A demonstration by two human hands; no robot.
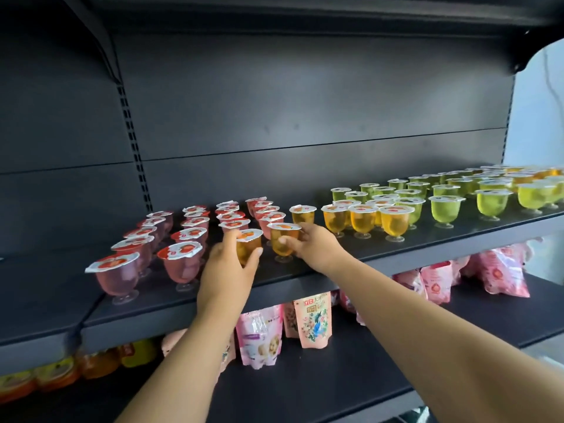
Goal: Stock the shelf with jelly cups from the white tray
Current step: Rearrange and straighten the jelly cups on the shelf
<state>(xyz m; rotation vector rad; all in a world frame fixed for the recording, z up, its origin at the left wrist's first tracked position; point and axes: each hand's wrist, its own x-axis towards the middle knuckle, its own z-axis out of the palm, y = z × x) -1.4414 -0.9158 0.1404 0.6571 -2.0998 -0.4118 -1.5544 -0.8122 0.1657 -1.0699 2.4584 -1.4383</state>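
Note:
Rows of stemmed jelly cups stand on the dark shelf [427, 248]: pink cups [183, 264] at the left, orange cups [363, 221] in the middle, green cups [445, 209] at the right. My left hand [225, 270] grips an orange jelly cup [248, 242] by its bowl just above the shelf front. My right hand [311, 242] holds a second orange jelly cup [282, 239] that stands on the shelf beside it. Another orange cup [302, 213] stands just behind. The white tray is out of view.
A lower shelf [381, 361] carries pink snack pouches [314, 322] in the middle and right, and orange jelly tubs [55, 377] at the far left. A slotted upright [134, 148] runs down the back panel. Bare shelf shows at the far left.

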